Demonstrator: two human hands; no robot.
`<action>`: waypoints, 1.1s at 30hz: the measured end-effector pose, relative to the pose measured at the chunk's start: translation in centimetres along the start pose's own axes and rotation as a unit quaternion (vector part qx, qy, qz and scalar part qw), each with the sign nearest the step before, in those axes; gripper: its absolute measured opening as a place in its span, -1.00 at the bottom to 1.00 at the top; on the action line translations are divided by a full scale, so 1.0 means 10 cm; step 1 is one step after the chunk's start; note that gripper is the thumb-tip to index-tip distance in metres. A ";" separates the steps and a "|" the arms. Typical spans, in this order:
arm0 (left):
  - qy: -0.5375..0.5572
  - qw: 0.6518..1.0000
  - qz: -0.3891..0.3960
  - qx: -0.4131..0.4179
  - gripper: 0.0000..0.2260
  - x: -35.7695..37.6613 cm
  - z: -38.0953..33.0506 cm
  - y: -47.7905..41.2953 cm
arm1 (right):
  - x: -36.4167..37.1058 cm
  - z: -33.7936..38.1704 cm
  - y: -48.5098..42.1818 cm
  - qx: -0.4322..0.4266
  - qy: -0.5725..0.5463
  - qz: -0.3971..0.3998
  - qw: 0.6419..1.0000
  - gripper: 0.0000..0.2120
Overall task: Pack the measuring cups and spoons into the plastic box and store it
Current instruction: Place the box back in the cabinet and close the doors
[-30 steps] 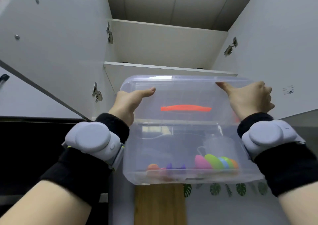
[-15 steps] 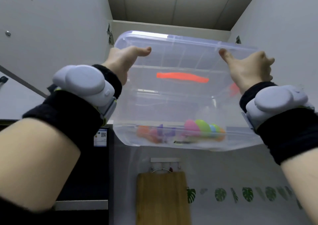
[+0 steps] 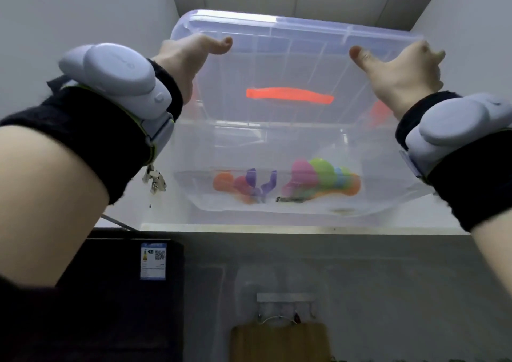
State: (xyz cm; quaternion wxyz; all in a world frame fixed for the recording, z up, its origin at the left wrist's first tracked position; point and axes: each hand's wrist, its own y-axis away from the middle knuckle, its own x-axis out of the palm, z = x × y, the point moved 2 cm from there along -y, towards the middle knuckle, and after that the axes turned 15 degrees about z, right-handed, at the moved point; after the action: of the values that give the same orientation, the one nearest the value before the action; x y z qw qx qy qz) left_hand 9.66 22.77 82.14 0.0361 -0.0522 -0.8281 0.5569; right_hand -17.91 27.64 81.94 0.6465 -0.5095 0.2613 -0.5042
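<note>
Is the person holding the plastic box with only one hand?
No, the left hand and the right hand each hold one end of the plastic box.

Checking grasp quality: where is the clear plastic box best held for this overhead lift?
Probably at its two short ends, left hand and right hand coming from opposite sides: the plastic box is wide, and loose measuring cups inside need it level.

I count 1 plastic box (image 3: 299, 140), 1 left hand (image 3: 188, 57), 1 right hand (image 3: 399, 70), 2 wrist units (image 3: 122, 82), 1 board (image 3: 279, 342).
</note>
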 end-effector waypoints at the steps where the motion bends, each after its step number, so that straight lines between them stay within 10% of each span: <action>1: -0.003 1.000 -0.004 -0.001 -0.25 0.01 0.03 -0.06 | 0.04 -0.01 -0.07 -0.003 0.001 -0.002 1.000 -0.07; 18: -0.017 0.999 -0.017 -0.032 -0.17 0.33 1.14 -0.48 | 0.83 -0.82 -0.17 -0.014 0.069 0.010 0.997 -0.12; 33: -0.475 0.880 -0.025 0.004 -0.30 0.66 1.89 -0.40 | 1.43 -1.33 0.21 -0.111 0.196 0.110 0.968 -0.24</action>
State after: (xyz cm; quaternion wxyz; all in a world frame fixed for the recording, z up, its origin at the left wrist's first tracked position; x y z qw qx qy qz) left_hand 0.72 4.73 78.76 -0.3477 0.2390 -0.7445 0.5174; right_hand -23.35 9.25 77.98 0.5737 -0.4373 0.4916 -0.4878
